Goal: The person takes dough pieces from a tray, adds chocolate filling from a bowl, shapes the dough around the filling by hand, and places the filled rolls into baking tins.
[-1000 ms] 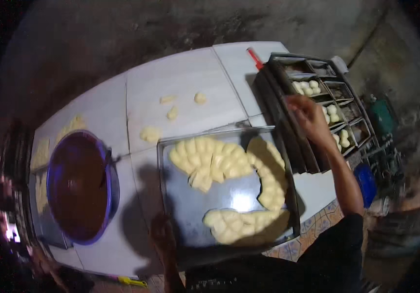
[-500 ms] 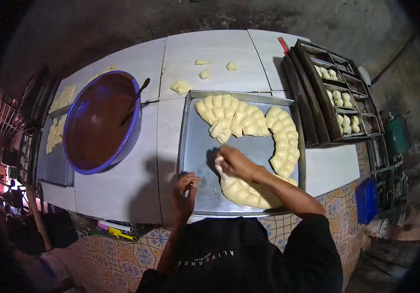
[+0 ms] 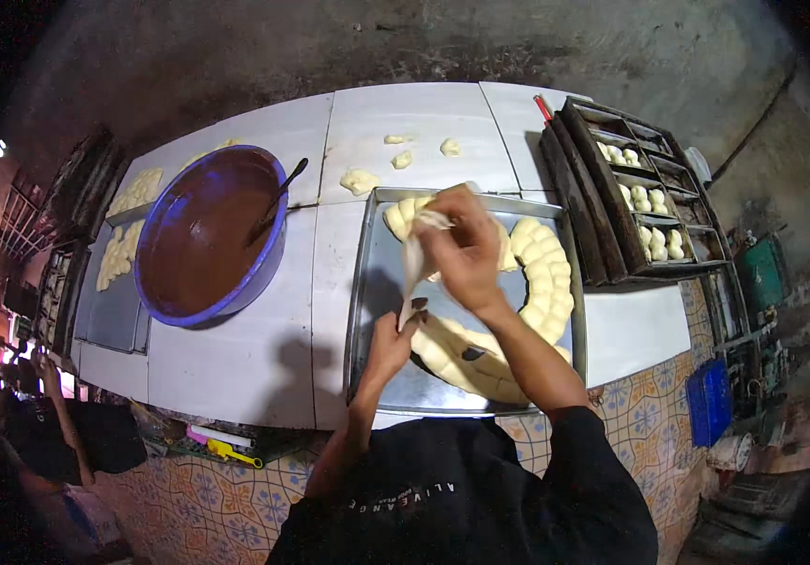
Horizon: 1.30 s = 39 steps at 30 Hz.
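Dough strip [image 3: 412, 266] in fingers [image 3: 437, 250] above tray [image 3: 424, 391]

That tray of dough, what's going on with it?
A person is handling dough over a metal tray. The raised right hand grips a pale strip of dough, stretched down to the left hand, which pinches its lower part. Whether the strip joins the dough below is unclear. Bumpy dough rows lie in the tray; a purple bowl of brown mixture stands to its left.

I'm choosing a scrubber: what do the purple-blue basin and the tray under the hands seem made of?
The basin looks like smooth, faintly glossy plastic: even colour, rounded rim. The tray looks like dull sheet metal, maybe aluminium or steel: grey, thin-walled.
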{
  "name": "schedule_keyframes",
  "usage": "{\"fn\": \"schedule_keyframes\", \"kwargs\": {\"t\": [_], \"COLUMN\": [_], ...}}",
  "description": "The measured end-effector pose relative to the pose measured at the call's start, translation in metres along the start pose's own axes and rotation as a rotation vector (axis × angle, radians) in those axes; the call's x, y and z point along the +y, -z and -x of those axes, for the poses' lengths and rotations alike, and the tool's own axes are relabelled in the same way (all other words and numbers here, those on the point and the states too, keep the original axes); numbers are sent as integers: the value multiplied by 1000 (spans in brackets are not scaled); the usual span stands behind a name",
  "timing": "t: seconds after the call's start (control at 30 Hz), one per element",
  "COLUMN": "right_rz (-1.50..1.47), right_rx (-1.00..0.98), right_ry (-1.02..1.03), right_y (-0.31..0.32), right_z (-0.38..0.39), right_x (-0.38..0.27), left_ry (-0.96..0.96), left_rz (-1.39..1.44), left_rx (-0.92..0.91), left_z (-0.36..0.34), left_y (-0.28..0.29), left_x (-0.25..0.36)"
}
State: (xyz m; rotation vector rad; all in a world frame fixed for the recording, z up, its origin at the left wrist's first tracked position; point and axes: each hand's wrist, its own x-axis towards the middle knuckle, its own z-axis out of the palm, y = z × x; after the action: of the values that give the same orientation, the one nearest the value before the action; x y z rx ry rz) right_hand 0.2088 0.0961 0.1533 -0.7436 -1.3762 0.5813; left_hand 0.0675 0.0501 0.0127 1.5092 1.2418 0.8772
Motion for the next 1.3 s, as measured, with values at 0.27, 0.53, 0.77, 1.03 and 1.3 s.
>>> {"fn": "schedule_keyframes", "kwargs": {"t": [0.27,0.53,0.77,1.03,1.3], "right_rz": [456,807,343,-21,102], "right_rx": [-47,-691,-369,-33,-287], "right_ry": [-161,-292,-366,200,-526], "right_y": [97,57,23,-17,-36], "right_z": [52,135,76,1,128], "right_x": [58,92,80,9,28], "left_ry": [167,-266,-592,-109,-276], "left_rz": [1149,990,938,943,963], "left_rx": [112,352,490,464,427], "left_z": [29,37,51,59,44], "left_y": [25,86,153,98,42], "left_x": [-42,32,52,36,25]}}
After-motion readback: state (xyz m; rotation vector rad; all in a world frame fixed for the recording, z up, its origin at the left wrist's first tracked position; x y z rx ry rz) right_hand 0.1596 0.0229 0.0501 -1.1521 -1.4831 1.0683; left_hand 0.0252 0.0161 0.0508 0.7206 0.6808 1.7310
